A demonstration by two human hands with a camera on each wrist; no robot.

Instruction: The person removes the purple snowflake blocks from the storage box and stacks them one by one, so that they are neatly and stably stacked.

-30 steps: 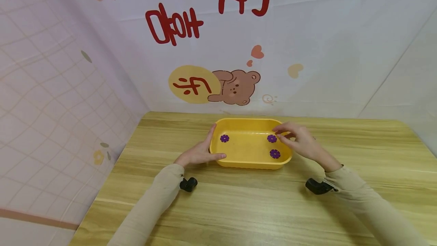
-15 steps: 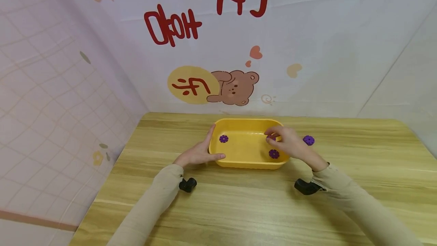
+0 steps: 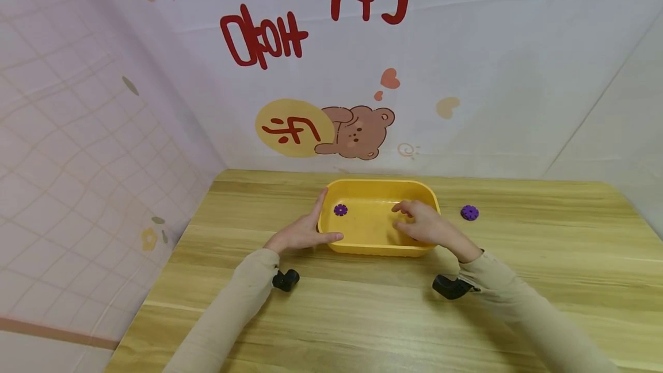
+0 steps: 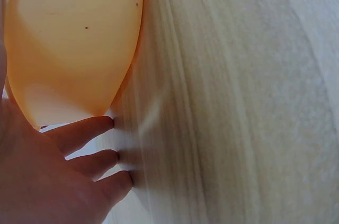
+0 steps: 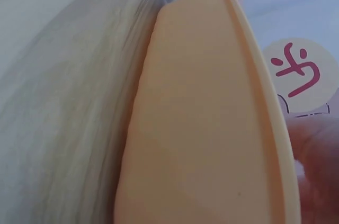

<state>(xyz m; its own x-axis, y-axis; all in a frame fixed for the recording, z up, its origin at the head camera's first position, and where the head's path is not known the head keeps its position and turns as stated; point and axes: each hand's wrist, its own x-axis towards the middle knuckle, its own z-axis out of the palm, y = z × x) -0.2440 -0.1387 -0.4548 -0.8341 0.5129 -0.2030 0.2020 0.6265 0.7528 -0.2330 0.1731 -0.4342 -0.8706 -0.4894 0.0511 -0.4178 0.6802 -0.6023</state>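
Observation:
A yellow plastic basin (image 3: 370, 217) sits on the wooden table. My left hand (image 3: 304, 231) braces its left end, thumb along the near rim. In the left wrist view, the other fingers (image 4: 90, 128) look straight and spread by the outer wall. A purple snowflake disc (image 3: 340, 210) lies on the basin's floor at left. Over the right half, my right hand (image 3: 422, 223) reaches inside, thumb and forefinger apart with nothing visible between them. It hides most of that end's floor. Outside, to the right, rests a purple snowflake piece (image 3: 469, 213), thick enough that it may be stacked.
A white printed cloth (image 3: 492, 102) hangs behind the table's back edge, and another (image 3: 77, 160) at left. Bare wooden tabletop (image 3: 362, 315) shows in front of the basin. Dark camera mounts (image 3: 286, 280) stick out from both sleeves.
My right hand has moved left, further into the basin. Two purple discs there are now covered, and the purple piece outside has come into sight. My left hand stays in place.

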